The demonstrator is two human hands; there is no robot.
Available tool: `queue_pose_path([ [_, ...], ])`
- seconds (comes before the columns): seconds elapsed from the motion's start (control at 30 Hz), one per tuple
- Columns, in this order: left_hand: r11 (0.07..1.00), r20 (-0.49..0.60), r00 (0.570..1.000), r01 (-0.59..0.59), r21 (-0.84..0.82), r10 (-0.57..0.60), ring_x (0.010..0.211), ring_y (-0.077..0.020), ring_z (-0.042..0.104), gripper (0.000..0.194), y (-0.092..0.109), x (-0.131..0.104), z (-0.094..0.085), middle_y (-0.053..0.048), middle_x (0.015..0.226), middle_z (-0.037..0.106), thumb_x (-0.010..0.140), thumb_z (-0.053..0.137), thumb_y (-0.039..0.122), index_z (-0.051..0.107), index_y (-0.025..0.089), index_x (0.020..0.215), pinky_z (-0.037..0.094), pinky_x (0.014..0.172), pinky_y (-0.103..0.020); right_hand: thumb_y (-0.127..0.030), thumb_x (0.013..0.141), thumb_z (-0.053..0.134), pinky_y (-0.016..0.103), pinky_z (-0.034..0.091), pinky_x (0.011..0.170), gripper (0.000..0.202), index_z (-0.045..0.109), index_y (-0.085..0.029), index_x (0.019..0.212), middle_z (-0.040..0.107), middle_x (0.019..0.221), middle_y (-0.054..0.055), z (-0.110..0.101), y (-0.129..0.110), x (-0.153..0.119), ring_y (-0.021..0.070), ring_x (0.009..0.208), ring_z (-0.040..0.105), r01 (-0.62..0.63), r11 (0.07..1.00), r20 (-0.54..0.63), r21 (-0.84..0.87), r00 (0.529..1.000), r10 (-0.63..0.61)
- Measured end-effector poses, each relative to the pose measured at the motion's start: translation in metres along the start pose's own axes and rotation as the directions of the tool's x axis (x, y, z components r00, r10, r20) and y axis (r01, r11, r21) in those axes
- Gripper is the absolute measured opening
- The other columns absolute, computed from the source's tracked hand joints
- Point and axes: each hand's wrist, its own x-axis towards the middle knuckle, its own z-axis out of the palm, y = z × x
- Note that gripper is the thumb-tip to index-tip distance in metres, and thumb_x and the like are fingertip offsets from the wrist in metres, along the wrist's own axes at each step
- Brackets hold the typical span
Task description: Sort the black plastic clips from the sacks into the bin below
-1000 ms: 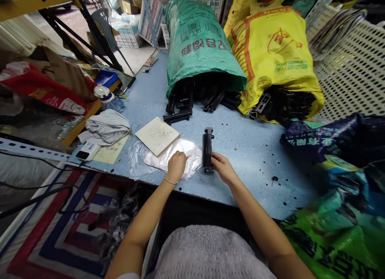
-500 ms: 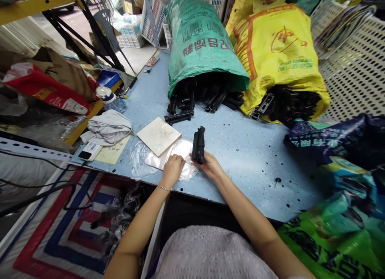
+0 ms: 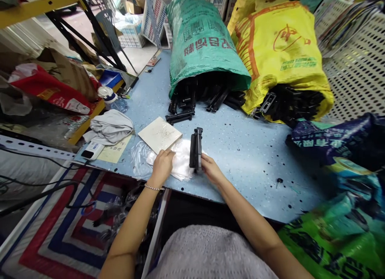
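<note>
My right hand [image 3: 211, 169] is closed on a long black plastic part [image 3: 195, 150], held upright just above the bench. Beside it on the left lies a clear plastic bag [image 3: 183, 162], spread flat. My left hand [image 3: 163, 166] has its fingers curled in a pinch at the bag's left side. A square cream tile [image 3: 160, 134] with small bits scattered on it sits just beyond that hand. More black parts [image 3: 180, 116] like the held one spill from the mouth of a green woven sack [image 3: 207, 42].
A yellow sack [image 3: 282, 50] of black parts stands at the back right. At the left are a grey cloth [image 3: 111, 126], a yellow note [image 3: 118, 151] and a small white device [image 3: 92, 150]. Blue and green sacks [image 3: 339, 239] crowd the right edge of the blue bench [image 3: 246, 174].
My left hand has moved left, and the bag is drawn out with it. The black part in my right hand has shifted slightly left and turned a little.
</note>
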Motion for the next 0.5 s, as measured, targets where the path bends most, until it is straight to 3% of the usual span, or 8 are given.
queue_pose_path([
  [0.07,0.999,0.002,1.000,-0.024,-0.023,0.024,0.118,-0.0255,0.059,0.046,-0.005,0.002,-0.004,-0.013,0.124,0.065,0.086,0.039,0.005,0.064,0.015,0.122,0.047,0.105,-0.045,-0.040,0.077,0.075,0.021,0.042,0.046,0.027,0.069,-0.015,0.085,0.068,0.070,0.002,-0.011,-0.002,-0.017,0.0111,0.054,0.058,-0.138,0.989,0.118,-0.045,0.983,0.143],
  [0.13,0.994,-0.003,0.999,-0.051,-0.102,0.051,0.128,-0.0229,0.053,0.051,-0.004,0.000,-0.006,-0.011,0.138,0.058,0.089,0.038,0.006,0.055,0.017,0.136,0.043,0.112,-0.044,-0.039,0.077,0.075,0.021,0.040,0.042,0.028,0.067,-0.013,0.084,0.070,0.072,0.007,-0.018,0.000,-0.028,0.0125,0.051,0.060,-0.299,0.951,0.227,-0.079,0.924,0.309],
  [0.2,0.981,-0.004,0.995,-0.097,-0.167,0.098,0.137,-0.0216,0.046,0.054,0.006,-0.009,-0.006,-0.010,0.146,0.050,0.092,0.037,0.008,0.046,0.019,0.144,0.039,0.116,-0.044,-0.036,0.077,0.075,0.020,0.042,0.043,0.029,0.065,-0.014,0.095,0.071,0.076,0.008,-0.016,0.007,-0.026,0.0136,0.054,0.062,-0.355,0.934,0.256,-0.044,0.900,0.354],
  [0.3,0.931,0.080,0.966,-0.211,-0.296,0.245,0.143,-0.0197,0.038,0.059,0.036,-0.031,-0.003,-0.008,0.153,0.042,0.095,0.032,0.009,0.034,0.025,0.152,0.036,0.118,-0.043,-0.032,0.078,0.073,0.021,0.046,0.047,0.033,0.059,-0.021,0.107,0.069,0.077,0.002,-0.001,0.018,-0.011,0.0131,0.057,0.062,-0.267,0.962,0.166,0.049,0.952,0.256],
  [0.4,0.887,0.169,0.935,-0.221,-0.405,0.310,0.141,-0.0204,0.040,0.058,0.069,-0.054,-0.009,-0.008,0.154,0.040,0.097,0.036,0.014,0.030,0.027,0.153,0.040,0.116,-0.043,-0.028,0.077,0.071,0.023,0.049,0.053,0.026,0.061,-0.021,0.100,0.065,0.077,-0.001,0.019,0.020,-0.007,0.0131,0.061,0.059,-0.063,0.995,0.015,-0.082,0.998,0.065],
  [0.43,0.895,0.176,0.941,-0.201,-0.399,0.290,0.139,-0.0218,0.043,0.056,0.078,-0.061,-0.016,-0.009,0.152,0.043,0.097,0.040,0.018,0.033,0.026,0.152,0.042,0.114,-0.043,-0.027,0.077,0.071,0.025,0.051,0.058,0.023,0.062,-0.021,0.098,0.066,0.080,0.000,0.025,0.019,-0.013,0.0141,0.067,0.060,0.019,0.985,0.003,-0.174,1.000,-0.019],
  [0.5,0.933,0.190,0.959,-0.136,-0.332,0.208,0.132,-0.0239,0.051,0.050,0.090,-0.078,-0.041,-0.010,0.142,0.053,0.095,0.047,0.025,0.046,0.028,0.145,0.045,0.111,-0.043,-0.026,0.079,0.070,0.029,0.053,0.073,0.020,0.066,-0.020,0.098,0.068,0.089,0.001,0.035,0.013,-0.032,0.0164,0.081,0.063,0.138,0.936,0.122,-0.325,0.987,-0.103],
])
